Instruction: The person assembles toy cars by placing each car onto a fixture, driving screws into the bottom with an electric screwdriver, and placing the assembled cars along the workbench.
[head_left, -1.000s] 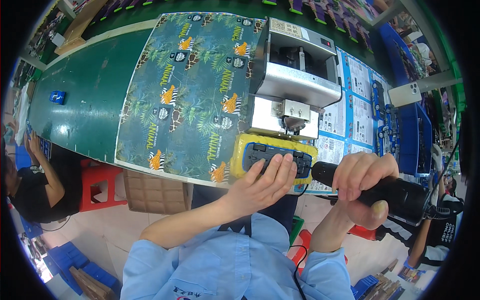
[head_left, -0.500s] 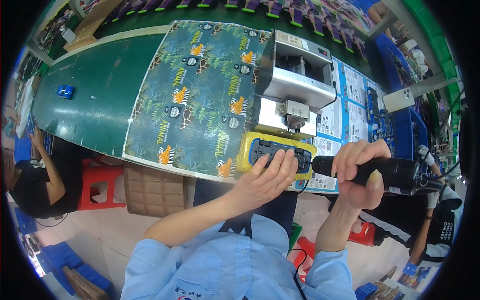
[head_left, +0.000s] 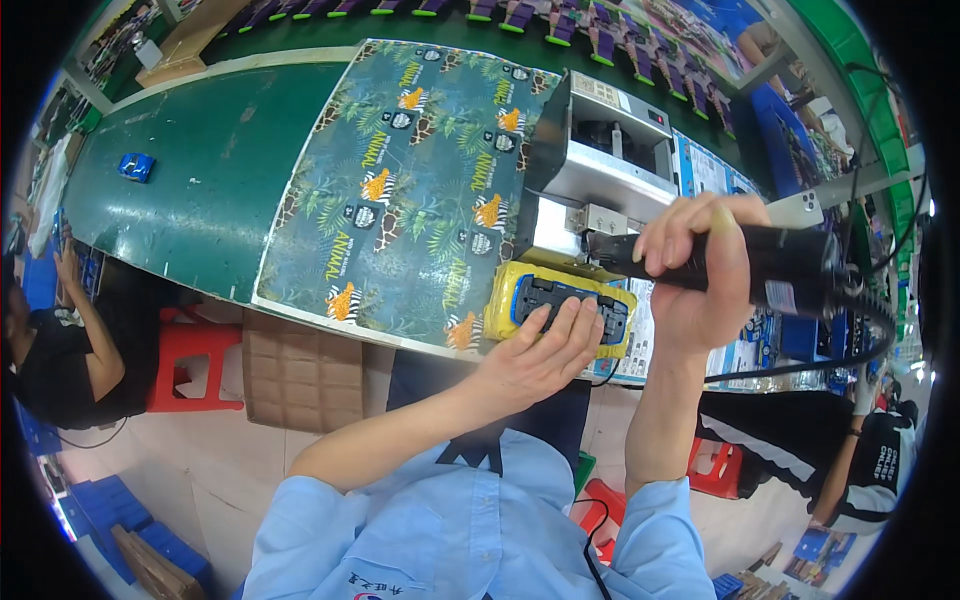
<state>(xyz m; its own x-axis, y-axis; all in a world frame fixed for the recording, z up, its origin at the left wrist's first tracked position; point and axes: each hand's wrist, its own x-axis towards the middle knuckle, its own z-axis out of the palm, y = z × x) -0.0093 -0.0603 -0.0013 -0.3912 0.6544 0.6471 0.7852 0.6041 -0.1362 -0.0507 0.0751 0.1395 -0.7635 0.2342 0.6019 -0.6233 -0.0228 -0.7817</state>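
Observation:
A toy car (head_left: pixel 545 296) lies upside down, its black underside showing and a blue edge at its left end, in a yellow cradle (head_left: pixel 498 312) at the table's near edge. Over its right part bend the fingers of my left hand (head_left: pixel 540 360), pressing on the car and hiding some of it. My right hand (head_left: pixel 700 265) is wrapped around a black electric screwdriver (head_left: pixel 785 258), held nearly level. The screwdriver's tip points left, at the front of a silver box-shaped machine (head_left: pixel 625 168) that looks like a screw feeder; whether they touch I cannot tell.
Printed sheets with animal pictures (head_left: pixel 400 200) cover the table left of the machine. A small blue car (head_left: pixel 136 167) sits on the green tabletop at far left. A black cable (head_left: pixel 885 330) hangs from the screwdriver. Co-workers sit on both sides, with a red stool (head_left: pixel 200 365) at left.
My right hand has lifted the screwdriver up and away from the car's right end, toward the machine's front. My left hand has stayed on the car.

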